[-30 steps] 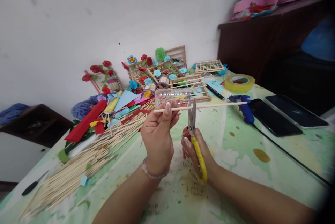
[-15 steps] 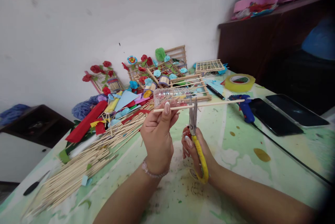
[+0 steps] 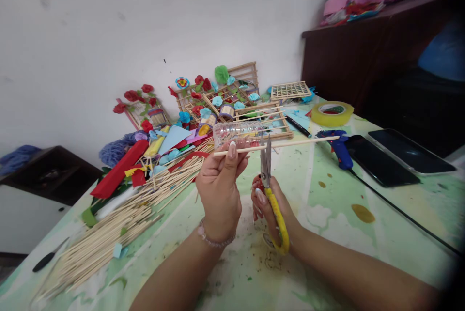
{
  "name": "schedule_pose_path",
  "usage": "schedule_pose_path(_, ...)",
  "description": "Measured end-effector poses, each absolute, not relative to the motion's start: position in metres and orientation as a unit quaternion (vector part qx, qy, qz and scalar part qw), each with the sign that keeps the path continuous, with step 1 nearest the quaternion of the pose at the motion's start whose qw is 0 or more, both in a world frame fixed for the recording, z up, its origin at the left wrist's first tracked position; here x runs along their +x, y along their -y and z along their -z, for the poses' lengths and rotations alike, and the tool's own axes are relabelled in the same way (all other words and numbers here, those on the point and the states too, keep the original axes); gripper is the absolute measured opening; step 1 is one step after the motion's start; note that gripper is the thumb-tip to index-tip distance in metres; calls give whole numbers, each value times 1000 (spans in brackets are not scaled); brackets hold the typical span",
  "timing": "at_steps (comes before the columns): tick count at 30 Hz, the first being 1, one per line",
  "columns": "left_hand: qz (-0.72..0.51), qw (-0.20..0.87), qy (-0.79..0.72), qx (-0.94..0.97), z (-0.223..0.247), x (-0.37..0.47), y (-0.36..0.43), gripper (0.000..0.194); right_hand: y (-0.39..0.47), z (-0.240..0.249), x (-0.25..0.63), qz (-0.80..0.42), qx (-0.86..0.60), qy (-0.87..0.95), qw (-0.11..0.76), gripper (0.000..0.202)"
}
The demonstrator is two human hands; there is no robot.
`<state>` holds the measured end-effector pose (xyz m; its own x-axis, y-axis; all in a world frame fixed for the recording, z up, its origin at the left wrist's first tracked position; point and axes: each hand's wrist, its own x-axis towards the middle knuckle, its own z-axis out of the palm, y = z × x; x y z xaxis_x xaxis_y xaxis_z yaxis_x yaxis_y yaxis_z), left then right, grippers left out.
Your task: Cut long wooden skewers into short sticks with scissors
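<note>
My left hand pinches a thin wooden stick and a clear ribbed plastic bottle piece lying just behind it. The stick points right, nearly level. My right hand is closed on scissors with yellow-wrapped handles. Their metal blades point up and cross the stick to the right of my left fingers, one blade on each side of it as far as I can tell.
Many loose sticks lie at the left, near red paper. Stick frames and paper flowers stand by the wall. To the right are yellow tape, a blue glue gun with a cable, and two phones.
The scissor blades have shifted slightly left along the stick and look a little closer together. My left hand's hold on the stick and bottle piece is the same.
</note>
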<state>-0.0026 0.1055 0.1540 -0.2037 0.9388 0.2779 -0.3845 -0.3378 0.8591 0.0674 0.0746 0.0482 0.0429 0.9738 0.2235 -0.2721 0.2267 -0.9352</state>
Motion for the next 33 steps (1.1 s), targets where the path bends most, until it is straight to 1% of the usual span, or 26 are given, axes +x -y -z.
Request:
schedule_pose_path(4, -705, 472, -332, 412, -154, -2, -106, 22, -75, -49, 67, -503, -385, 477, 609, 31)
schedule_pose_path(11, -710, 482, -318, 403, -154, -2, -106, 19, -76, -48, 67, -500, -388, 473, 613, 33)
schedule_pose_path(20, -706, 469, -339, 408, -153, -2, -106, 20, -74, -50, 68, -481, -394, 485, 615, 24)
schedule_pose_path(23, -708, 470, -337, 405, -150, -2, -108, 20, -73, -54, 71, -478, -411, 494, 599, 20)
schedule_pose_path(26, -710, 464, -340, 408, -147, -2, -112, 22, -73, -59, 73, -499, -434, 479, 577, 17)
schedule_pose_path(30, -704, 459, -342, 420, -145, -2, -115, 23, -73, -65, 76, -520, -443, 475, 555, 23)
schedule_pose_path(33, -704, 459, -341, 421, -145, -2, -116, 22, -72, -68, 77, -528, -435, 472, 557, 26)
